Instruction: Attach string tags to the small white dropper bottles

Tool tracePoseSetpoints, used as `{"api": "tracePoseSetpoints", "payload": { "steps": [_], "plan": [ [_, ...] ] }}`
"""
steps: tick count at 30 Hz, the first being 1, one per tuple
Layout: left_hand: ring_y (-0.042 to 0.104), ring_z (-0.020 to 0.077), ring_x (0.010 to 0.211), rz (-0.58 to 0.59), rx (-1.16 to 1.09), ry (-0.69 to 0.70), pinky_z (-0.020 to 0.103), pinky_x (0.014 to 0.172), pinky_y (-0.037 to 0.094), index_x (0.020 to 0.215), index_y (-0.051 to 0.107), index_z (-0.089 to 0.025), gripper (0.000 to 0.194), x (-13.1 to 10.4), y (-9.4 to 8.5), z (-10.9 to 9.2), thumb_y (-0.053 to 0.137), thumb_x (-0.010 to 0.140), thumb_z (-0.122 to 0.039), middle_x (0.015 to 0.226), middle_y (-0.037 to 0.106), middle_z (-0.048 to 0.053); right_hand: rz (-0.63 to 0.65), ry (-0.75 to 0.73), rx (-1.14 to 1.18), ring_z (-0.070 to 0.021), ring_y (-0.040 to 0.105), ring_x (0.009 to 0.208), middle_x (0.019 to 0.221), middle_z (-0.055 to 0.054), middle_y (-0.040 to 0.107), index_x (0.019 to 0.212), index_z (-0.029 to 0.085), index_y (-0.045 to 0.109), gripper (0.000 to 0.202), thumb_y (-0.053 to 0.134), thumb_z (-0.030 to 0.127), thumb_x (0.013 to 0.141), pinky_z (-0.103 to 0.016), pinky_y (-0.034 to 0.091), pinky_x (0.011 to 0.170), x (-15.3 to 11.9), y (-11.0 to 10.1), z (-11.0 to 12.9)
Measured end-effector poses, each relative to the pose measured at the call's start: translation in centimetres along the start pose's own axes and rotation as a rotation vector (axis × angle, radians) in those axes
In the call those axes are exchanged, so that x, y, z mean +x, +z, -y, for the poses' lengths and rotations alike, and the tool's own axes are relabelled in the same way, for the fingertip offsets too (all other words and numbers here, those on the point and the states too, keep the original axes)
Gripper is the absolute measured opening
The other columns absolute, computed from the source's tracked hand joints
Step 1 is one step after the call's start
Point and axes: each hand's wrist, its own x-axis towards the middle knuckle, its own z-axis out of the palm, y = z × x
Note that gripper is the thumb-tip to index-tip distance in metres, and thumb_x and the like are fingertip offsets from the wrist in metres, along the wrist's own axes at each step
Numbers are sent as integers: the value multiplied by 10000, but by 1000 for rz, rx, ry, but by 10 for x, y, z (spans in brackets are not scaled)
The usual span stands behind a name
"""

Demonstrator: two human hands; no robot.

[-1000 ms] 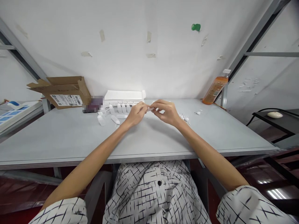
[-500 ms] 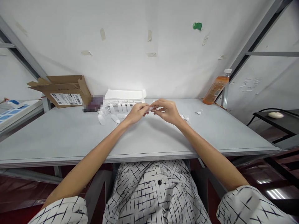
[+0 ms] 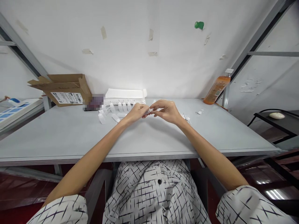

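My left hand (image 3: 139, 112) is closed in a pinch on a small white plastic piece (image 3: 150, 109) above the table. My right hand (image 3: 166, 110) meets it from the other side, thumb and forefinger pinched on the same piece. Fingers cover most of the piece, so its exact kind is hidden. Left of my left hand, several similar white bottle-shaped plastic pieces (image 3: 124, 107) lean in a row, with thin cords at their tops. Another such piece (image 3: 102, 118) stands farther left. Behind my right wrist sits a small heap of white bits (image 3: 187, 118).
An open cardboard box (image 3: 66, 90) stands at the back left, beside a pixelated dark object (image 3: 93, 102). A white stack (image 3: 126, 94) lies against the wall. At the back right, a bottle of orange drink (image 3: 217, 89) leans; small white scraps (image 3: 199, 112) lie on the grey table (image 3: 149, 140).
Both hands stay together in nearly the same place. My left fingers have curled and turned slightly around the white piece, and the whole view has shifted a little.
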Motion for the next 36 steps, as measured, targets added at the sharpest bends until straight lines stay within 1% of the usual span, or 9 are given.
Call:
{"api": "tracePoseSetpoints", "payload": {
  "steps": [5,10,14,16,18,21,24,27,36],
  "plan": [
    [364,94,529,-5,63,-2,269,531,291,486,377,-179,313,-2,-1,-1,462,784,-222,532,405,-1,27,-14,-9,-186,681,790,872,-60,691,876,183,774,184,630,148,766,-346,663,632,0,0,-1],
    [430,127,567,49,35,7,295,580,366,541,495,-176,287,-2,-4,-3,446,811,-259,579,484,28,17,-4,5,-186,685,795,886,-58,690,879,185,773,175,638,160,769,-360,662,659,0,-2,-3],
    [436,128,589,7,147,69,293,599,369,532,479,-177,302,-2,-2,-7,491,812,-290,586,463,14,16,25,7,-187,703,779,889,-54,692,880,177,756,143,655,184,779,-363,657,669,1,-5,-3],
    [470,134,625,-23,227,127,288,621,382,598,564,-170,278,-3,0,-7,515,823,-326,624,504,12,14,49,20,-187,713,768,895,-54,694,885,169,745,136,659,191,781,-357,656,660,1,-6,-2],
    [540,152,717,-57,288,181,291,687,423,732,670,-161,268,-3,1,-6,521,842,-355,745,602,34,6,76,43,-187,717,763,896,-54,694,888,162,736,131,665,208,787,-352,656,648,1,-6,0],
    [593,171,834,-132,372,229,298,770,457,886,738,-160,278,-2,3,-1,520,855,-328,908,672,61,-23,101,69,-177,707,742,888,-49,691,874,159,726,125,692,242,786,-349,660,640,1,-6,2],
    [593,157,802,-210,430,269,278,724,465,949,756,-158,277,-3,6,1,523,839,-258,920,680,61,-53,76,68,-171,696,735,884,-45,693,866,166,722,135,713,269,780,-346,662,633,1,-5,2],
    [578,141,761,-244,447,327,257,679,462,926,759,-158,269,-5,7,0,513,827,-208,895,667,53,-55,51,66,-176,700,741,892,-48,693,868,170,722,141,708,286,789,-344,661,625,1,-3,2],
    [590,147,803,-208,459,380,248,674,457,924,773,-173,315,-6,7,-1,466,853,-164,882,649,51,-43,48,47,-183,717,750,917,-61,698,884,163,731,164,705,308,811,-336,658,631,0,-2,5]
  ]
}}
